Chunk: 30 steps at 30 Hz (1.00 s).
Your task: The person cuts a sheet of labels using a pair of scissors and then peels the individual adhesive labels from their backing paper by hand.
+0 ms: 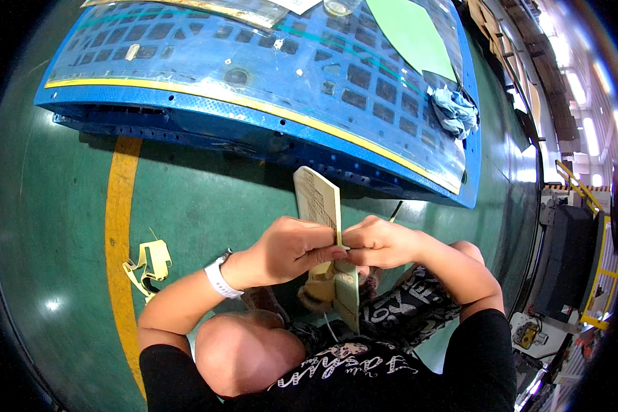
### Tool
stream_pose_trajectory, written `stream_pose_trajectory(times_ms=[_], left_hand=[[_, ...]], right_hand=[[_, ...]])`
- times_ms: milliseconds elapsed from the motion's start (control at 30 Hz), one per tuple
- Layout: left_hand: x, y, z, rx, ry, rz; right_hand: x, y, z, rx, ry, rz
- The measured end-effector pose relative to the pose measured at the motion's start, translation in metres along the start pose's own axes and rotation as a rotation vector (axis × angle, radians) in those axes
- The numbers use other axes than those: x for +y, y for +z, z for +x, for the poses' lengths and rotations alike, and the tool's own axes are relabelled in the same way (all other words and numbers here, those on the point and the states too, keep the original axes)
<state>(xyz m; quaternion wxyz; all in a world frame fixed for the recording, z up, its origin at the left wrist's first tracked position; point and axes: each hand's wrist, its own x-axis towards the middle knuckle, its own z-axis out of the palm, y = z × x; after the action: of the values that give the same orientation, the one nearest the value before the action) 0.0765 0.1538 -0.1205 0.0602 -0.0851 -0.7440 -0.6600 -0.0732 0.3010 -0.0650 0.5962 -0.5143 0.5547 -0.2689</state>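
1. The pale flat board [321, 199] is on the near side of the blue pallet [137, 98], near its yellow-striped edge.
2. The left hand [295, 244] is clamped on the board.
3. The right hand [383, 242] pinches the board's edge.

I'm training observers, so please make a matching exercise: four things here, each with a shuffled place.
1. Pale cream flat panel
2. White wristband
3. Crumpled light-blue cloth
4. Curled pale-yellow strips

A. On the green floor
B. Around the left wrist
C. In the left hand and right hand
D. At the right end of the blue platform

Pairs: 1-C; 2-B; 3-D; 4-A
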Motion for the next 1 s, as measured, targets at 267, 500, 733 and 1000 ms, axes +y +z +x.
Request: stream_pose_trajectory(times_ms=[267, 500, 733, 1000], left_hand=[[0.021, -0.005, -0.027, 0.025, 0.054, 0.022], [0.018, -0.005, -0.03, 0.051, -0.059, -0.007], [0.003, 0.012, -0.001, 0.036, 0.021, -0.05], [-0.011, 0.017, 0.0, 0.01, -0.007, -0.039]], right_hand=[[0.006, 0.014, -0.011, -0.039, -0.076, 0.083], [0.016, 0.02, -0.011, 0.041, -0.069, 0.21], [-0.017, 0.007, 0.0, 0.326, -0.011, -0.167], [-0.003, -0.001, -0.005, 0.169, 0.096, 0.107]])
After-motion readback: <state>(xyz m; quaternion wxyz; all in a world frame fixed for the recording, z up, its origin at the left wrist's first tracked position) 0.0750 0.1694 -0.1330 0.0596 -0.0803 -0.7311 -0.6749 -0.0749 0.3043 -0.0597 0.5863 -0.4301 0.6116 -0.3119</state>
